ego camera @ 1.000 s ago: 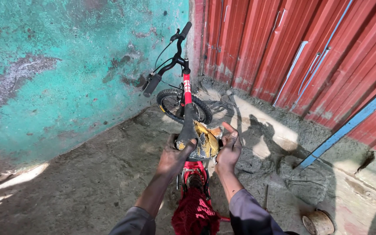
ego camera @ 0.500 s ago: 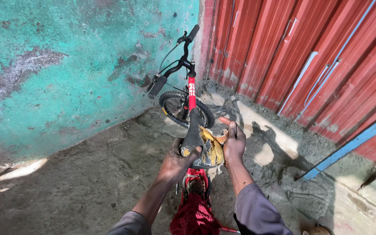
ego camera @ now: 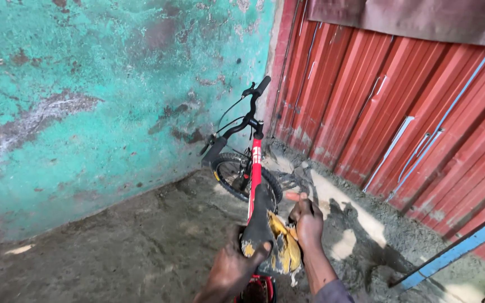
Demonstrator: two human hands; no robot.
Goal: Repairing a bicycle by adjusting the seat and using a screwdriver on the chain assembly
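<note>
A small red bicycle (ego camera: 255, 163) stands upright in the corner, its black handlebars (ego camera: 248, 115) pointing toward the walls and its front wheel (ego camera: 232, 174) turned left. Its black saddle (ego camera: 259, 221) is torn, with yellow foam (ego camera: 284, 249) showing on the right side. My left hand (ego camera: 231, 269) grips the rear of the saddle from the left. My right hand (ego camera: 305, 219) is closed on the saddle's torn right edge, one finger sticking out. A red rear part of the bicycle (ego camera: 256, 292) shows at the bottom edge.
A turquoise, peeling wall (ego camera: 96, 95) stands to the left and a red corrugated metal wall (ego camera: 399, 106) to the right. A blue bar (ego camera: 456, 249) leans low on the right. The ground (ego camera: 141, 247) is rough grey concrete with rubble near the corner.
The view has shifted so the bicycle sits lower and nearer the corner. My hands stay on the saddle; the right hand has moved up along its torn edge.
</note>
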